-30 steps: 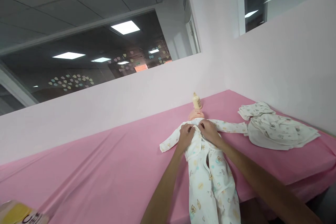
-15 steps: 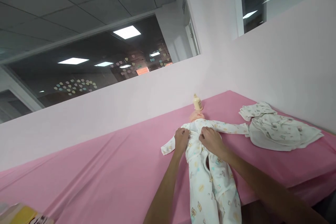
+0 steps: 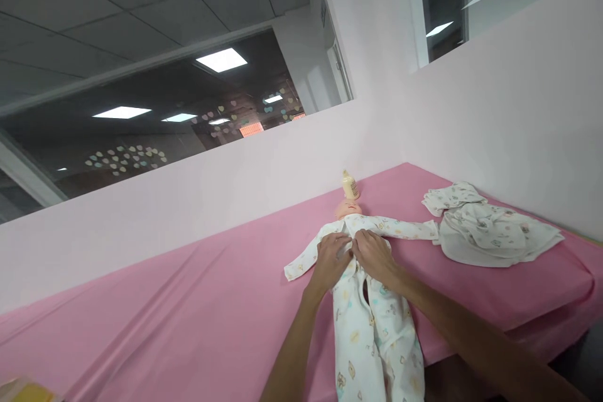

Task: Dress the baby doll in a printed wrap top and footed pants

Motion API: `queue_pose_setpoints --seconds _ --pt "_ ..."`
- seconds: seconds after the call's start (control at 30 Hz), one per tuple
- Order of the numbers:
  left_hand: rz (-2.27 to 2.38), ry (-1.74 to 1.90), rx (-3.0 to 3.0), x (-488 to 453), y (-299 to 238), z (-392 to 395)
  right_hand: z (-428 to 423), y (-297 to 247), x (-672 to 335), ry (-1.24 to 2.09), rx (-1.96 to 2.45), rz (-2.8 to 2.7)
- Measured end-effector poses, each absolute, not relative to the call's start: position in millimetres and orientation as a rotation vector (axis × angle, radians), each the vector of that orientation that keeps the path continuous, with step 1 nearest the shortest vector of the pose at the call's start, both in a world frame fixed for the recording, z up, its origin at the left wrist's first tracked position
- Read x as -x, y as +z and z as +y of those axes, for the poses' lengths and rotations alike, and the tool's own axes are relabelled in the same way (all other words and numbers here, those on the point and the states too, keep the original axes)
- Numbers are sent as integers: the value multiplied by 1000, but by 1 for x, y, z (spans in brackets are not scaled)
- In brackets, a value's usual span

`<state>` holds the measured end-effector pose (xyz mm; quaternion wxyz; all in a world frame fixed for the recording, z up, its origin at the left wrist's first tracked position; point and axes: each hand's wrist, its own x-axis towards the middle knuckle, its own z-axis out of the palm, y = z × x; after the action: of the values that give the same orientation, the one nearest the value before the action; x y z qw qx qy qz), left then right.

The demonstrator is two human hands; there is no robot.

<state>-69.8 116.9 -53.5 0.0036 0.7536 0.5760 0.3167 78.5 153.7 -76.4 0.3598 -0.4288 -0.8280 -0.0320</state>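
The white clothes are worn by a doll, which is laid on its back with its sleeves spread wide; the front of the top is being worked on, and it seems that its edges are being pulled together or done up; a small fastener, if there is one, cannot be made out.

The cloth at the chest is touched by the left hand and the right hand; the left fingers are bent, with a little gap to the thumb; the right fingers are curled in tight; whether any cloth is pinched by either hand cannot be told. For the next move, it seems that the two edges need to be kept flat and close.

Behind the head a bottle is seen; beside one sleeve end a heap of cloth is left; all are held up by the pink cover.

Half a second ago the hands were kept farther apart, with the left one more like a fist; now they are almost met; less of the yellow-marked pack is shown in the corner.
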Motion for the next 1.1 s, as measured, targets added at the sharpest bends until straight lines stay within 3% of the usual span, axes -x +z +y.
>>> queue_pose_setpoints --seconds 0.5,1.1 --pt "1777 1081 -2365 55 -60 113 167 -86 -83 361 891 -1945" --pt "1755 1232 -2197 49 -66 111 166 -77 -92 547 845 -2018"
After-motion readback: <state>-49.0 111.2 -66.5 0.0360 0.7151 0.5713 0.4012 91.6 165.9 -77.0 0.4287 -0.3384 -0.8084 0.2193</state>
